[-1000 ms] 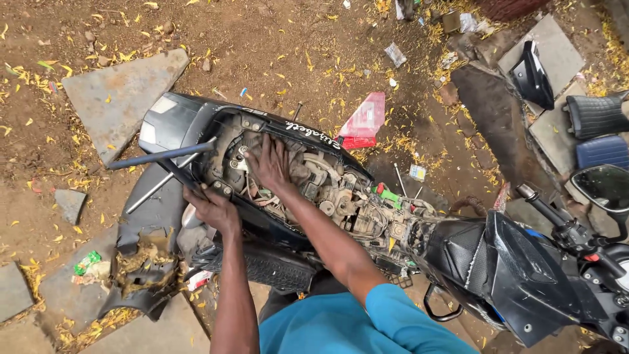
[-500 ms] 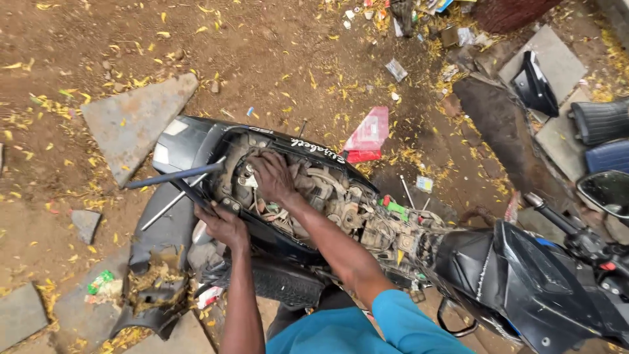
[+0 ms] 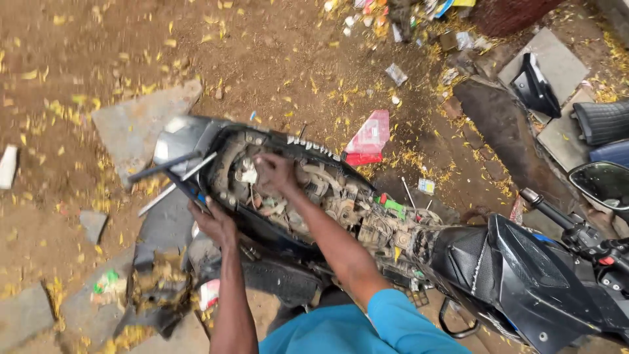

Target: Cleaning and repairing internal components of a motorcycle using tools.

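Observation:
A black scooter [image 3: 524,275] lies across the view with its seat and rear panels off, baring a dusty frame and engine bay [image 3: 327,196]. My right hand [image 3: 275,172] reaches down into that open bay, fingers curled over grimy parts and wires near a white connector [image 3: 249,174]. My left hand [image 3: 213,223] grips the near edge of the black rear body panel [image 3: 196,196] at the tail. Whether the right hand holds anything I cannot tell.
Brown dirt ground strewn with yellow leaves and litter. A red plastic packet [image 3: 370,136] lies beyond the scooter, a flat stone slab [image 3: 141,124] at left. Removed black panels [image 3: 534,85] and a seat [image 3: 603,121] rest at the right. A mirror [image 3: 603,183] and handlebar [image 3: 576,229] jut out.
The view has shifted, so the scooter sits lower and further right in the frame. My right hand has moved a little toward the tail inside the bay; my left hand stays on the panel edge.

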